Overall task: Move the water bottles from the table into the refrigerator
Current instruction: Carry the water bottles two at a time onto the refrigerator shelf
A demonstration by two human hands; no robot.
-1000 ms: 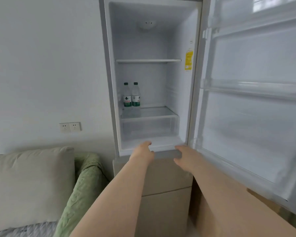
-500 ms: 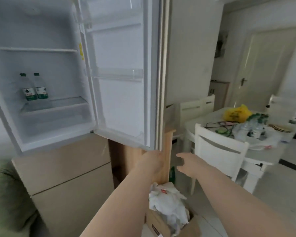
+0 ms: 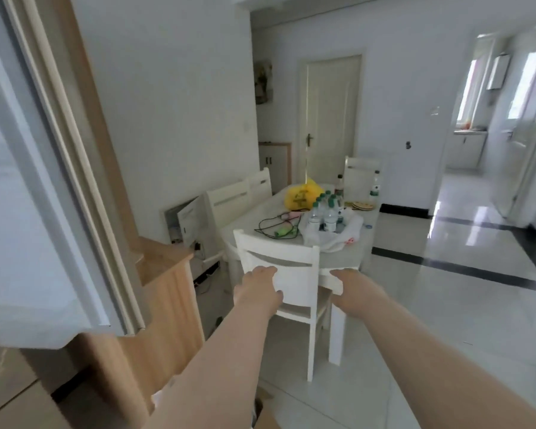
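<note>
Midway through a fetch leg: heading from the refrigerator towards the table, both arms stretched out ahead, carrying nothing. Left hand (image 3: 257, 287) unclenched, fingers relaxed, gripping nothing; right hand (image 3: 350, 286) likewise released, fingers pointing forward, empty. Close by on the left of the left hand, the refrigerator door (image 3: 22, 243) standing open, and beyond its edge a wooden cabinet (image 3: 167, 292).

Just past both hands, apparently untouched, a white chair (image 3: 279, 258), backrest towards the camera, tucked in at the near end of the table (image 3: 364, 243).

Further ahead, over the chair back and nearer the right hand's line than the left's: the water bottles (image 3: 324, 212), green-capped, upright, packed together inside torn white wrapping (image 3: 331, 239) on the tabletop. Well out of reach for now. Left of that cluster, tangled cables (image 3: 276, 226); behind it, a yellow bag (image 3: 302, 196); further off to the right, a lone bottle (image 3: 374, 188) near the far edge.

Next, in all likelihood: closing the gap, stepping round the chair or leaning over it, then taking bottles by the body, perhaps one per hand, and lifting straight up out of the wrapping to avoid toppling neighbours.

Hard to make out: the number of bottles, blurred and overlapping. Fingertips seen only from behind, smeared by motion. Refrigerator interior out of frame; door cut off at the left edge.
</note>
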